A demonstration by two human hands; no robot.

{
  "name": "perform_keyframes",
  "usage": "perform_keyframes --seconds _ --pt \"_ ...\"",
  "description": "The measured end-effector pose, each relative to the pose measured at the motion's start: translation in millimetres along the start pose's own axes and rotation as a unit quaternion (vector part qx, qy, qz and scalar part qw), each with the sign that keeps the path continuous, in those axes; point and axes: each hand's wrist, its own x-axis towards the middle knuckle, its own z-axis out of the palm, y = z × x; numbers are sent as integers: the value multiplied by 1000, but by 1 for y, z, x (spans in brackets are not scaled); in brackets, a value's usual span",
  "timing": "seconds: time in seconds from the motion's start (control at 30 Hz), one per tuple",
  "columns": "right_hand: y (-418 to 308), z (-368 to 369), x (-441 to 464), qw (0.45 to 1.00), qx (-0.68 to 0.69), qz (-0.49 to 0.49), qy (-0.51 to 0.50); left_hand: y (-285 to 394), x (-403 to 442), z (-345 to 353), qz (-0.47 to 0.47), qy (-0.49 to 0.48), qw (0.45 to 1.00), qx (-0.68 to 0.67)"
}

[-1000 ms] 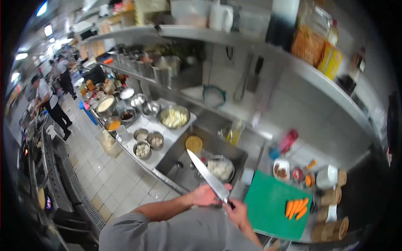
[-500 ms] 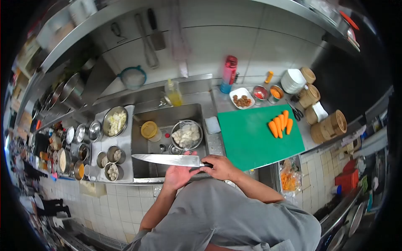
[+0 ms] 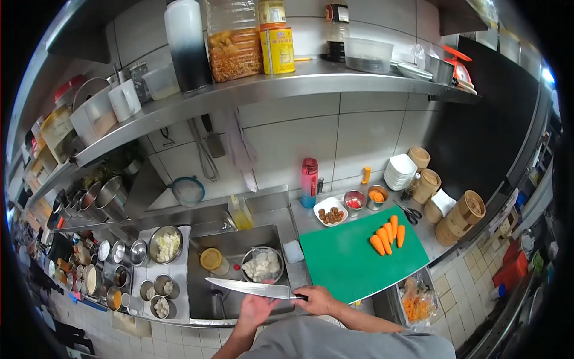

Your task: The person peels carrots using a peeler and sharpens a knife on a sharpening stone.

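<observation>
A long-bladed kitchen knife (image 3: pixel 250 288) lies level over the sink's front edge, its tip pointing left. My right hand (image 3: pixel 317 300) is wrapped round its black handle. Under the blade is my left hand (image 3: pixel 256 309), palm up and fingers stretched out, partly hidden by the steel; whether it bears the blade's weight I cannot tell. Behind the knife, in the sink (image 3: pixel 200 293), sit a bowl of pale, whitish pieces (image 3: pixel 263 264) and a yellow-lidded tub (image 3: pixel 212 259). To the right, several peeled carrots (image 3: pixel 384 237) rest on a green cutting board (image 3: pixel 341 263).
Behind the board stand a white dish of brown pieces (image 3: pixel 330 212), two small metal bowls, scissors (image 3: pixel 411 213) and bamboo steamers (image 3: pixel 460 218). Metal bowls of food (image 3: pixel 167 244) fill the left counter. A loaded steel shelf (image 3: pixel 287 87) crosses overhead. A bag of orange scraps (image 3: pixel 417 305) hangs below the board.
My view has tilted up, bringing the overhead shelf into sight, and the counter sits lower in the picture. The knife stays between my hands, its tip now angled slightly upward in the picture.
</observation>
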Motion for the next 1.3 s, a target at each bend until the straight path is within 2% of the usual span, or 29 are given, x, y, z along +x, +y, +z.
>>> perform_keyframes --seconds 0.03,0.13,0.17,0.23,0.27,0.33,0.37,0.43,0.47,0.5,0.6,0.67,0.77,0.93,1.07,1.13,1.2,1.27,1.3 --pt "3 -3 -1 1000 1 6 0 5 -1 2 61 23 998 -12" --pt "14 -7 -9 1000 -8 4 9 23 -2 18 104 50 993 -21" --pt "12 -9 -10 1000 -8 -8 -11 27 -4 19 97 39 995 -2" --pt "4 -14 -11 999 19 41 16 26 -4 9 67 11 997 -48" --pt "5 -13 -11 999 16 24 -14 26 -5 9 56 -14 996 -69" --pt "8 -9 -12 999 -21 47 13 23 -7 13 68 -14 993 -90" --pt "10 -7 -13 999 -23 31 -8 22 -8 9 69 15 993 -100" --pt "10 -3 -13 999 6 5 37 20 -10 4 89 32 992 -89" --pt "10 -2 -13 1000 5 -7 18 19 -13 3 86 43 993 -71" --pt "9 0 -13 1000 11 10 18 21 -17 6 78 77 992 -59" --pt "9 4 -11 1000 -3 18 6 26 -31 12 75 100 986 -112" --pt "11 6 -12 1000 -21 16 2 24 -35 -5 90 82 983 -137" --pt "12 10 -11 999 -36 18 7 24 -39 -16 114 134 983 -53" --pt "10 11 -13 997 -66 34 -1 38 -48 -13 142 106 973 -147" --pt "11 10 -18 996 -60 66 -1 37 -46 -24 162 127 971 -120" --pt "16 12 -22 998 -62 16 21 39 -45 -24 136 142 973 -123" --pt "10 7 -25 997 -66 30 26 38 -43 -21 165 140 966 -139" --pt "7 2 -31 997 -69 19 34 31 -38 -23 155 123 970 -140" --pt "5 -3 -31 997 -65 44 17 30 -35 -26 151 136 970 -133"
